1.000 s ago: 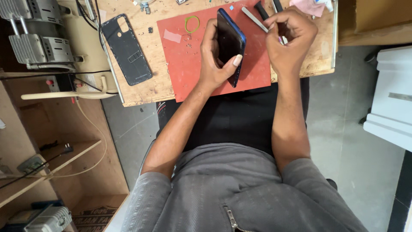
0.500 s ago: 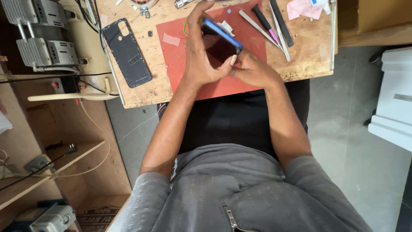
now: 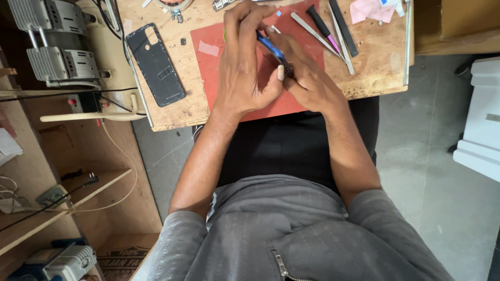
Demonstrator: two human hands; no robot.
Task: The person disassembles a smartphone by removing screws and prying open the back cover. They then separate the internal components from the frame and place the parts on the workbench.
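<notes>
Your left hand (image 3: 242, 67) and right hand (image 3: 307, 78) meet over the red mat (image 3: 208, 67) on the wooden surface (image 3: 375, 57). Both hands hold one phone (image 3: 273, 49) with a blue edge, tilted up on its side above the mat. The fingers of your left hand are curled closed over the top of the phone, with the thumb pressed against its lower edge. The fingers of your right hand are closed around the phone from the right side and below; most of the phone body is hidden between the two hands.

A dark phone back cover (image 3: 156, 65) lies flat on the surface to the left of the mat, well apart from the hands. To the right of the hands, several slim tools lie side by side across the mat edge and the surface: a metal strip (image 3: 312, 34), a tool with a pink tip (image 3: 323, 23) and a black bar (image 3: 344, 28). A pink cloth (image 3: 370, 10) sits at the far right corner. A grey machine (image 3: 57, 47) stands left of the surface.
</notes>
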